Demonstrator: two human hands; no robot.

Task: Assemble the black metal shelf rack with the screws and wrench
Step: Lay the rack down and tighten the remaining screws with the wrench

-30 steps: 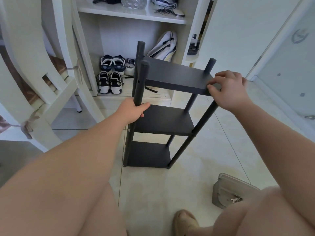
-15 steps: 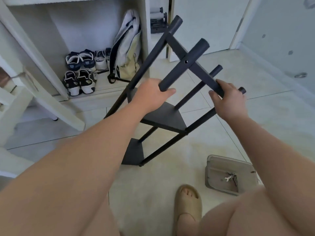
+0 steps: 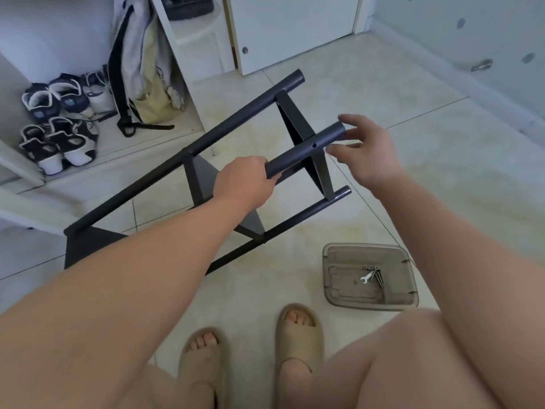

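Observation:
The black metal shelf rack (image 3: 206, 134) is tipped far over, its posts pointing up and to the right, its base end low at the left. My left hand (image 3: 244, 181) is shut on one post, just below a small screw hole. My right hand (image 3: 365, 149) hovers with fingers spread at that post's open end, thumb and forefinger close to the tube. A small wrench (image 3: 365, 278) and a few screws (image 3: 376, 273) lie in a clear plastic tray (image 3: 342, 293) on the floor at lower right.
White shelving at the left holds several shoes (image 3: 56, 119) and a backpack (image 3: 141, 69). A white door (image 3: 295, 28) stands behind the rack. My feet in beige slides (image 3: 298, 332) are on the tiled floor beside the tray.
The rack went from upright to steeply tipped toward the floor. My right hand let go of the top shelf and now sits open at the post end. My left hand keeps its grip.

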